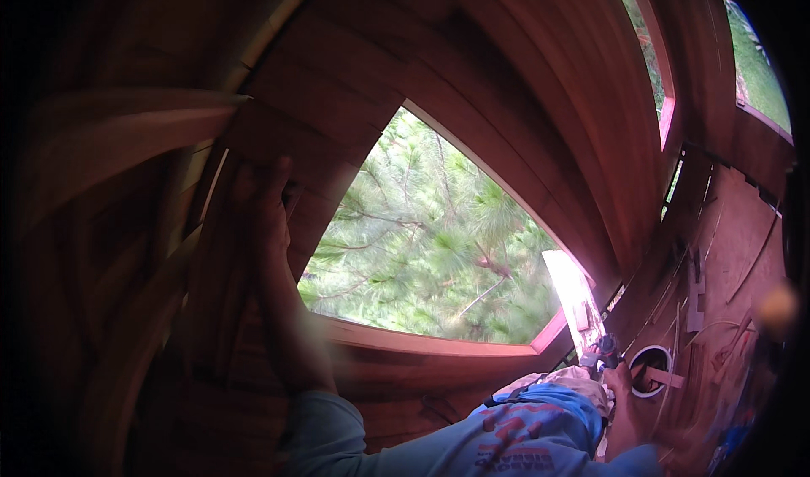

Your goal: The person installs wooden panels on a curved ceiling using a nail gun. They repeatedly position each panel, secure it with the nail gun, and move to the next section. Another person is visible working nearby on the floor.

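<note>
My left hand (272, 197) is raised against the dark wooden wall boards (329, 72), left of a window opening (439, 241). Shadow and blur hide its fingers, so I cannot tell whether it grips anything. Low on the right, beside my hip, my right hand (618, 377) is closed around a dark power tool that looks like a cordless drill (607, 350). Just beyond the tool is a brightly sunlit strip of wood (574, 295), near the window's right corner.
A round white-rimmed bucket (670, 360) stands right of my right hand, with a wood piece (665, 377) across it. Loose wood strips lie on the floor (726, 266) at right. A pale beam (135, 127) juts in at left. Pine branches show outside the window.
</note>
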`<state>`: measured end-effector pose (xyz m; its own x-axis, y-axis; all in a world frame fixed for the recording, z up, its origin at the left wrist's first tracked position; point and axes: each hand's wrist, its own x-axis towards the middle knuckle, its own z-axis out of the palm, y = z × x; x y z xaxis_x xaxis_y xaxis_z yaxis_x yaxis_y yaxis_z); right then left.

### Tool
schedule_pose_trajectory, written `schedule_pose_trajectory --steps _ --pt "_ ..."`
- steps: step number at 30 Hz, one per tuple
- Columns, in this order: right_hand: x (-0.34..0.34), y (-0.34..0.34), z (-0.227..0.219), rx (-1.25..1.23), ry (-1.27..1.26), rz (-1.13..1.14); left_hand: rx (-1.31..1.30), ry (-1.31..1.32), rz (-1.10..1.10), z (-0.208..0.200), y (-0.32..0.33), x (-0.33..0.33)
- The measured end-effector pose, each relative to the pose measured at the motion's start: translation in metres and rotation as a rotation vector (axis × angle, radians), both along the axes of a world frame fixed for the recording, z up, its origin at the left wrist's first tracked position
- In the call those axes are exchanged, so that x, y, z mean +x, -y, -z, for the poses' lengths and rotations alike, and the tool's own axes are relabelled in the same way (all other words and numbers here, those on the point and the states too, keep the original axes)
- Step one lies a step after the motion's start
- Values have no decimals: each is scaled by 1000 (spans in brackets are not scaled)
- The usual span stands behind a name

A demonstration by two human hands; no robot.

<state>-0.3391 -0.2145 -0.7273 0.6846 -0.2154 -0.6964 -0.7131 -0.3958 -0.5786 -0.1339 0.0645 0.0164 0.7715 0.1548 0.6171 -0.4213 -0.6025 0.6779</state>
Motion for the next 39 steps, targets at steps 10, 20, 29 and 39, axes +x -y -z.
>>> schedule_pose_trajectory --steps 10,20,29,39 --pt "5 1 1 5 59 -11 -32 -33 -51 0 -1 8" --pt "1 2 8 8 38 -5 -42 -8 -43 8 -1 6" --pt "2 -1 13 13 24 4 -66 -19 -32 10 -4 11" --pt "0 -1 27 -18 51 7 -103 18 -53 12 2 9"
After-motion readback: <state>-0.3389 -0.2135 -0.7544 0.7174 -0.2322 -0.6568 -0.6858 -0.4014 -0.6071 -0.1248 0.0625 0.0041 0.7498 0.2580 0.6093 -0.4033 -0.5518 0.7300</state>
